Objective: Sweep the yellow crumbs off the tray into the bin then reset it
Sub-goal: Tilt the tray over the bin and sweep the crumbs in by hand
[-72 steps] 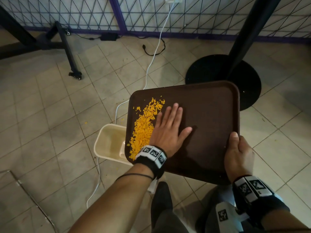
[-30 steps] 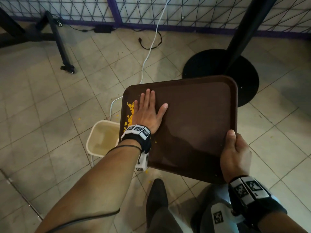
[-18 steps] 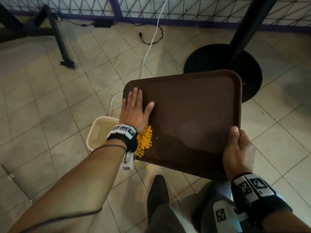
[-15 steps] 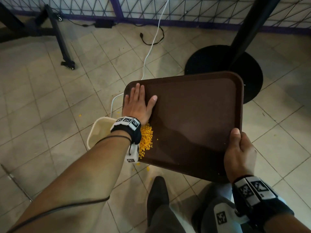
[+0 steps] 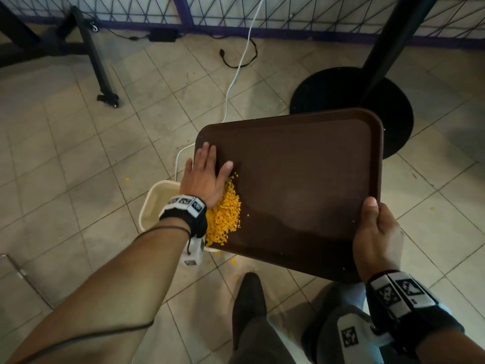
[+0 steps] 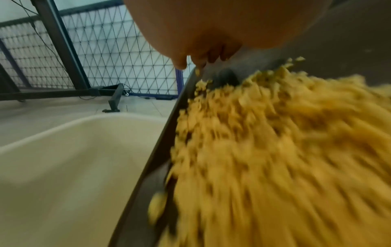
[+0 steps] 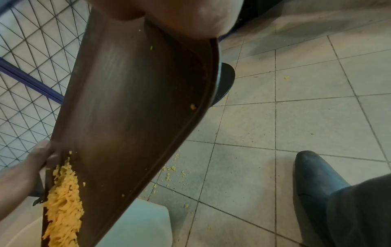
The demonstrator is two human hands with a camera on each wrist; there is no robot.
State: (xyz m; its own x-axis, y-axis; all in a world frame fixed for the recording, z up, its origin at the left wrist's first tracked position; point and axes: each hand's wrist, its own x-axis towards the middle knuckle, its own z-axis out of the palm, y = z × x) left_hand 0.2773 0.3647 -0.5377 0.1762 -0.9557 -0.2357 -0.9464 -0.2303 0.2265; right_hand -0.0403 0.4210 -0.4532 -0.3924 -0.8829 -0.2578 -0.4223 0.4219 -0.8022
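Note:
A dark brown tray [image 5: 301,185] is held tilted above the floor, its left edge over a cream bin [image 5: 157,203]. My right hand [image 5: 378,232] grips the tray's near right rim, thumb on top. Flat on the tray's left edge lies my left hand [image 5: 207,174], fingers straight, with a heap of yellow crumbs [image 5: 223,214] beside its palm at the near left corner. In the left wrist view the crumbs [image 6: 285,158] are blurred against the tray rim [image 6: 160,150], beside the bin [image 6: 74,167]. The right wrist view shows the crumbs [image 7: 63,208] low on the tray [image 7: 131,108].
Stray crumbs [image 7: 169,170] lie on the tiled floor near the bin. A black round stand base [image 5: 351,106] and pole rise behind the tray. A white cable [image 5: 236,74] runs across the floor. My black shoe [image 5: 249,298] is below the tray. A wire fence lines the back.
My left hand swept the spread crumbs to the tray's left edge, then down it; they now sit heaped at the near left corner. The right hand's grip is unchanged.

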